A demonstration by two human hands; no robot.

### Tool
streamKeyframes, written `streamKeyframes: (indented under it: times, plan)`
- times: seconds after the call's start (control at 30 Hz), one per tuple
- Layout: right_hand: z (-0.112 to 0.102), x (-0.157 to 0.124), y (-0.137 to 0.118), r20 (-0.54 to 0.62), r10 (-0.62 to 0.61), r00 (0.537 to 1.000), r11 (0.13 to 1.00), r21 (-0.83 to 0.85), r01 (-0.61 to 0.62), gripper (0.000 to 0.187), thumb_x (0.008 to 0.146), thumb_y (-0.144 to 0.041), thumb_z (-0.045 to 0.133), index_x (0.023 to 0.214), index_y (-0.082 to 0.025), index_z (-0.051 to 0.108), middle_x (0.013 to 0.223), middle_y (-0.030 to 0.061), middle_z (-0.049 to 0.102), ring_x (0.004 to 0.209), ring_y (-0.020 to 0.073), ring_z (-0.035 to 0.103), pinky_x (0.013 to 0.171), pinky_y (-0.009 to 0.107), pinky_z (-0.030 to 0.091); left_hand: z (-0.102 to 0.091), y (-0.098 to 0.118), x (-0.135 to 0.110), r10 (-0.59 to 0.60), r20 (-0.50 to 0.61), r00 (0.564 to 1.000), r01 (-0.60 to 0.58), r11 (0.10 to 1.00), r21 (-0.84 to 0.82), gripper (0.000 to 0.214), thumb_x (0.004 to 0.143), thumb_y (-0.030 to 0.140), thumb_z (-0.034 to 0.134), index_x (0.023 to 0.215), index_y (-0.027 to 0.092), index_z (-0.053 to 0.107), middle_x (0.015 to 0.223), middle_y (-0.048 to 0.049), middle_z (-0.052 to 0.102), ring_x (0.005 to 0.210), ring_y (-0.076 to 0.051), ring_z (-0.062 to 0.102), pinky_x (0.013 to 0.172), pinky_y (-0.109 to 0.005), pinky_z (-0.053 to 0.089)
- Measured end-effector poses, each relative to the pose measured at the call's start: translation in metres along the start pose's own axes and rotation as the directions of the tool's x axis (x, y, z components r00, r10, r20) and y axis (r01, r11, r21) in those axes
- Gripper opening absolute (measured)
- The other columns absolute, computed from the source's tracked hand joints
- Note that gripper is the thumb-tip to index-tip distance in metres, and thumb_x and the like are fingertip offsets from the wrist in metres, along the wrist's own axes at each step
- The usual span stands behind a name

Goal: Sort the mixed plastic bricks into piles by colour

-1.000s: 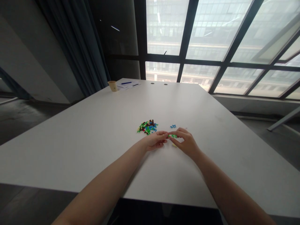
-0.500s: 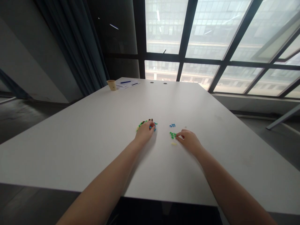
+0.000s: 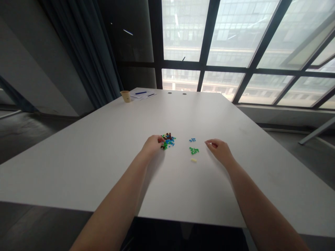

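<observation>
Left hand [image 3: 151, 143]: slid toward 9 o'clock since half a second ago, so more of the pile [image 3: 169, 138] shows now.
Right hand [image 3: 220, 150]: came off the greens [image 3: 193, 152] in that time; now nearer 3 o'clock of the blues [image 3: 193, 140].
Pile: mixed brown, green and blue bits on the bench [image 3: 178, 184], right by the left grip.
Small groups: blues at the pile's 3 o'clock, greens at 6 o'clock from those, yellow [image 3: 193, 160] at 6 o'clock again.
Left grip: curled in at the pile's 9 o'clock side; can't tell if it's pinching anything.
Right grip: thumb and index look close together, can't tell if something's between.
Picking: bits are tiny and packed, so I'd tease one loose, then pinch with tips only, palm high.
Setting down: go right to the bench before letting go, or it'll probably skitter.
Arms: left forearm [image 3: 123, 190] aims at 1 o'clock, right forearm [image 3: 252, 190] at 11.
</observation>
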State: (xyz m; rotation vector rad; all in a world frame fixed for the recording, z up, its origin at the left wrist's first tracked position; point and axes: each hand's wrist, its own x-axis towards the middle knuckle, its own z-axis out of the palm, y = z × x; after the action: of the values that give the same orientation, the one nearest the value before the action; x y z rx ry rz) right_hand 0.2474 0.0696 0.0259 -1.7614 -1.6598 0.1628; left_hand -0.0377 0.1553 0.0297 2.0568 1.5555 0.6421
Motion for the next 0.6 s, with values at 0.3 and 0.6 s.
streamKeyframes:
  times: [0.3,0.6]
  plan:
    - [0.005,-0.002,-0.005,0.095,-0.024,0.995,1.0,0.016,0.022,0.03,0.075,-0.035,0.047,0.077,-0.016,0.069,0.058,0.0017,0.057,0.056,0.0132,0.048,0.057,0.024,0.035,0.012,0.002,-0.003,0.091,0.055,0.994,-0.098,0.985,0.144,0.016,0.062,0.017,0.058,0.073,0.018,0.071,0.09,-0.0101,0.064,0.079,-0.023,0.056,0.074,-0.032,0.04]
    - [0.004,-0.001,-0.003,0.08,-0.032,0.996,0.999,0.007,0.032,0.03,0.075,-0.036,0.046,0.076,-0.016,0.069,0.057,0.0014,0.056,0.056,0.013,0.048,0.057,0.025,0.036,0.017,0.012,-0.003,0.021,0.05,0.999,-0.004,0.946,-0.325,0.008,0.064,0.022,0.063,0.064,0.014,0.065,0.065,-0.005,0.06,0.062,-0.015,0.052,0.06,-0.027,0.037]
